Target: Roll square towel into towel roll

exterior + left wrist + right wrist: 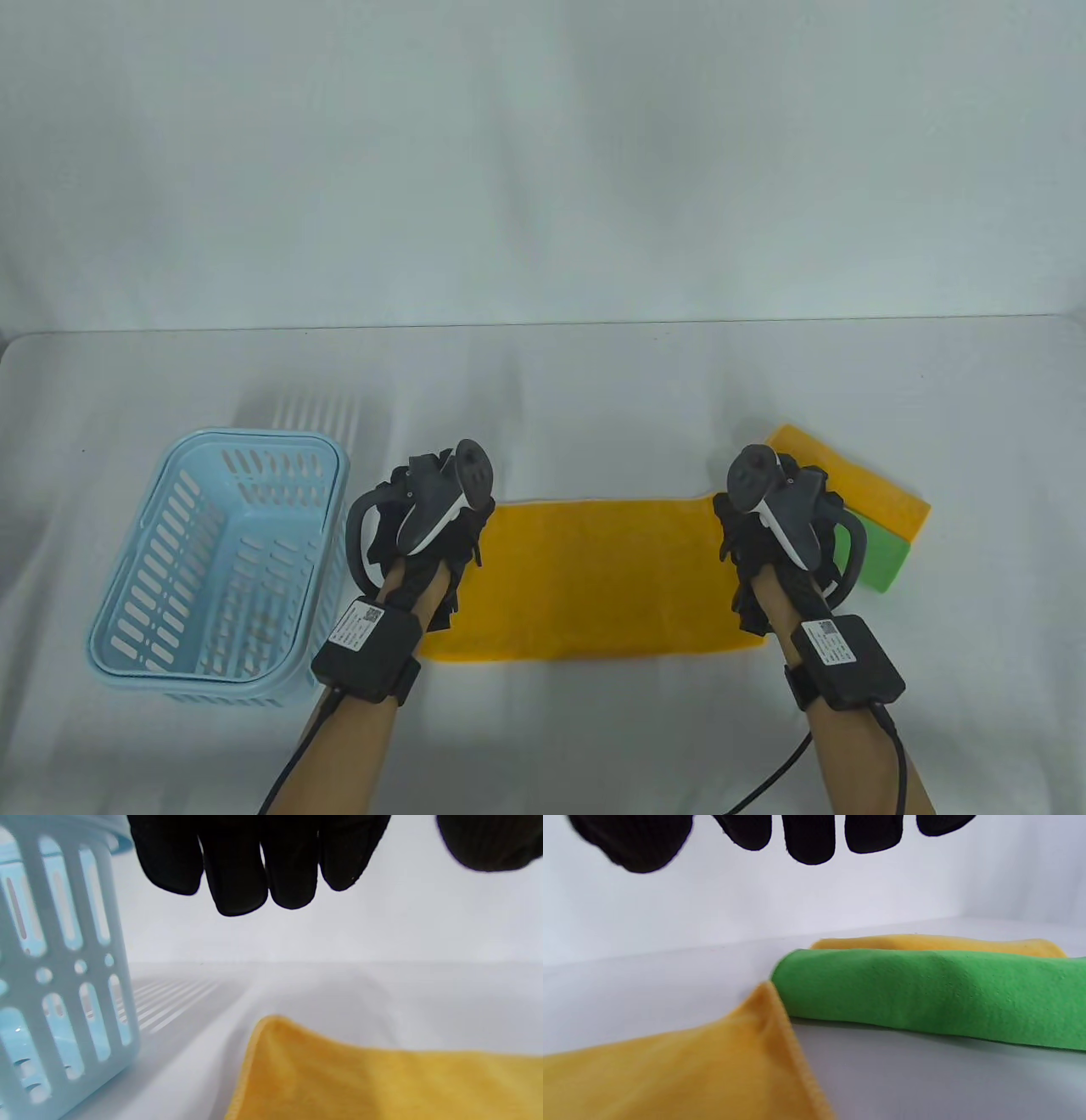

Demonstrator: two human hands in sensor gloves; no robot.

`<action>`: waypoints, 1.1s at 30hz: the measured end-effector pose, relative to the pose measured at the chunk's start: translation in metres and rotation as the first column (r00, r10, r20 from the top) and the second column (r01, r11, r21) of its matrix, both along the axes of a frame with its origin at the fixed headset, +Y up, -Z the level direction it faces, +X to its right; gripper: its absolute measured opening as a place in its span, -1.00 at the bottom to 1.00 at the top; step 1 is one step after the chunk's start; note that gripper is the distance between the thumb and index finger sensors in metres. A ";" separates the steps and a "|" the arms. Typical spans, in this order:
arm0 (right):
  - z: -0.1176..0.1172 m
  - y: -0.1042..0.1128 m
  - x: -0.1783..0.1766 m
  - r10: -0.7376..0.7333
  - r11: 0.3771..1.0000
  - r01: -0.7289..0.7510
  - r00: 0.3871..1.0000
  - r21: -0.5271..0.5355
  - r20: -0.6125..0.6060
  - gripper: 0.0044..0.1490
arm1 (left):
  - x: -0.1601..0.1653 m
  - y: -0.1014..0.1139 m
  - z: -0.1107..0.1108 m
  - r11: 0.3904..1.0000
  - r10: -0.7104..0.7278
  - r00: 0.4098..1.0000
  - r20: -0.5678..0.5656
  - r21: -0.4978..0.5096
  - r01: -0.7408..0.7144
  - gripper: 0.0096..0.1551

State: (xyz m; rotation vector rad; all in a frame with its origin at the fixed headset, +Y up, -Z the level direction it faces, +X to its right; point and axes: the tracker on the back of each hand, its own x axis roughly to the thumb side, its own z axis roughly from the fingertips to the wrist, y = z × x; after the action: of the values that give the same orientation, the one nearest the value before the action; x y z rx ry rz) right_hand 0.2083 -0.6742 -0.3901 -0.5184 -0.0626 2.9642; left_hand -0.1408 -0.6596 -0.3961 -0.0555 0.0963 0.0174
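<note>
A yellow towel (594, 577) lies flat on the table as a wide rectangle, its long side running left to right. My left hand (424, 543) hovers over its left end and my right hand (764, 543) over its right end. In the left wrist view the gloved fingers (242, 870) hang relaxed above the towel's left corner (382, 1082), holding nothing. In the right wrist view the fingers (810, 836) also hang free above the right corner (670, 1077). No cloth sits between the fingers of either hand.
A light blue slotted basket (254, 437) stands just left of my left hand, its wall (55, 984) close by. A folded green towel (882, 564) and a folded yellow one (874, 488) lie stacked just right of my right hand.
</note>
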 end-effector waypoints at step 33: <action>0.081 -0.036 -0.231 -0.179 0.973 0.032 0.737 -0.230 -0.652 -0.01 | -0.064 0.055 0.108 0.924 0.199 0.971 0.133 0.306 -0.231 -0.04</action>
State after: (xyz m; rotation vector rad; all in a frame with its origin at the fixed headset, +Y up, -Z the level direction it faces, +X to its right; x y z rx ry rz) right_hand -0.0232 -0.7104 -0.3092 0.5449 0.3367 2.8565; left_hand -0.2047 -0.6049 -0.2878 0.2585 -0.0137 0.2507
